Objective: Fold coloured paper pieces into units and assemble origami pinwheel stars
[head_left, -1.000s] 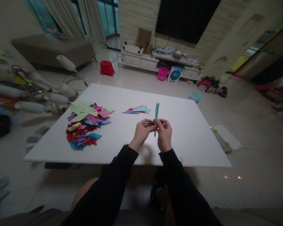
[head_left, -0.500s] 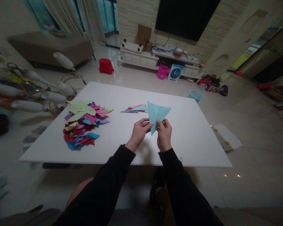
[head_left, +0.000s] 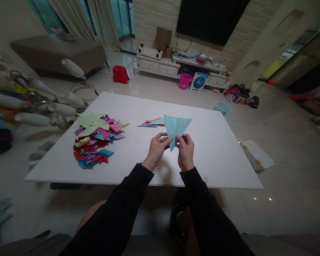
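A light blue paper (head_left: 176, 127), folded into a downward-pointing triangle, is held up above the white table (head_left: 218, 153). My left hand (head_left: 156, 148) pinches its lower left edge and my right hand (head_left: 186, 150) pinches its lower right edge near the tip. Both hands are closed on the paper, close together over the table's near middle. Just behind the paper lies a small stack of folded coloured pieces (head_left: 152, 123). A larger heap of folded coloured papers (head_left: 96, 139) lies on the table's left side.
A stand with white handles and scissors (head_left: 40, 103) sits left of the table. On the floor are a white sheet (head_left: 257, 159), a teal basket (head_left: 222, 107), a red stool (head_left: 120, 74) and a pink bucket (head_left: 184, 81). A TV cabinet (head_left: 176, 67) stands behind.
A second ago the blue paper was held edge-on as a thin strip. It has since been spread open into a wide triangle facing me; the hands stayed in nearly the same spot.
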